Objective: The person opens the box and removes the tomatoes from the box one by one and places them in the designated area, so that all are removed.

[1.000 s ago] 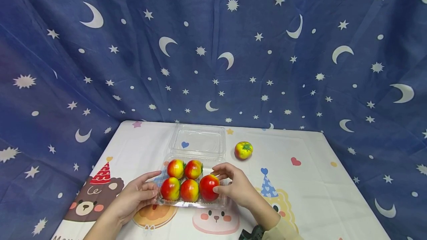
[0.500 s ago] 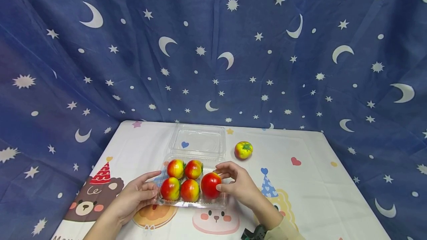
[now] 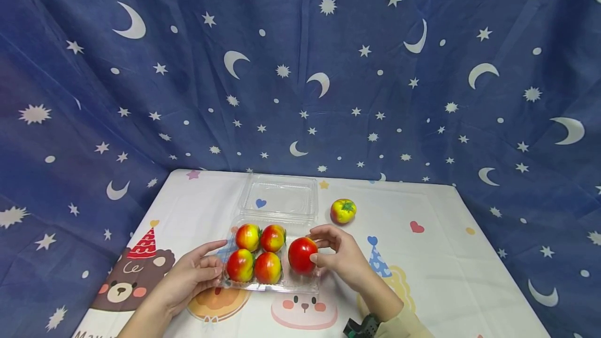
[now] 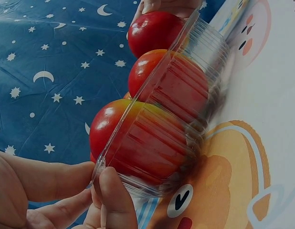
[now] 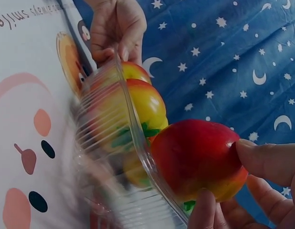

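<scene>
Nearest the camera, both forearms reach in over the printed tablecloth (image 3: pixel 436 260) with its cartoon bears. On the near-left side, the left hand (image 3: pixel 190 275) pinches the left rim of the clear plastic clamshell tray (image 3: pixel 263 287) between thumb and curled fingers — the left wrist view shows the fingertips closed on the tray's edge. Just right of it, the right hand (image 3: pixel 340 257) grips a red tomato (image 3: pixel 302 254) with its thumb and fingers curled round it, holding it at the right end of the tray's front row, seemingly raised just above the rim rather than seated.

Four tomatoes (image 3: pixel 256 252) already sit in the tray, two in front and two behind, packed touching one another. By my reading the filling is well along: the gripped one is not yet set down, and a sixth space looks free behind it.

Each fruit is glossy, red shading to yellow, with a small green calyx.

Farther back, the hinged lid (image 3: pixel 278 197) lies open and flat, and a yellower tomato (image 3: pixel 343 210) rests alone on the cloth to the lid's right — untouched. Beyond hangs a blue backdrop (image 3: pixel 300 67) of moons and stars.
</scene>
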### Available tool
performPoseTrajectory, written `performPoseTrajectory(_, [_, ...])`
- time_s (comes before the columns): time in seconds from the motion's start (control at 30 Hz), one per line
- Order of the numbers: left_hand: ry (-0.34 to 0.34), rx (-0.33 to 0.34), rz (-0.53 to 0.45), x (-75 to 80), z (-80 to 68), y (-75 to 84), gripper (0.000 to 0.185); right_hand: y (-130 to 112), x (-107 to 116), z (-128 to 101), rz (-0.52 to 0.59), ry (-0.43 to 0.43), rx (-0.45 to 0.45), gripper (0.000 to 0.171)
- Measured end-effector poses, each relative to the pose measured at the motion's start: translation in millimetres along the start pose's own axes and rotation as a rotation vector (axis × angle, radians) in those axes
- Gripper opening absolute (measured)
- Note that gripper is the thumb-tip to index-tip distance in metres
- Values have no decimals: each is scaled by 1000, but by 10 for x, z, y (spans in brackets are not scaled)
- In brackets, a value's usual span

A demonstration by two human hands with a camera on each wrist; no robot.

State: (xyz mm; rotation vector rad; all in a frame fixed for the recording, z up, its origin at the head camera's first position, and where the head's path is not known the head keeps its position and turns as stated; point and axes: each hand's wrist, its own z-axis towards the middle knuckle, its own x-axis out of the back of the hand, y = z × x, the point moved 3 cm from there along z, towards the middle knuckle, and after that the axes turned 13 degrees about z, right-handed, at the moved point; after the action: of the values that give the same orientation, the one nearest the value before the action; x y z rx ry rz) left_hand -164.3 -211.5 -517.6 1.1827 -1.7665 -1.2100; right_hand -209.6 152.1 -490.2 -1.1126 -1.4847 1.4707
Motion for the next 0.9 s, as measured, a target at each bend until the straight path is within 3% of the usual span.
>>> performPoseTrajectory(0.9, [11, 9, 3, 4, 16, -19, 81, -83, 321, -42, 147, 121, -44, 53])
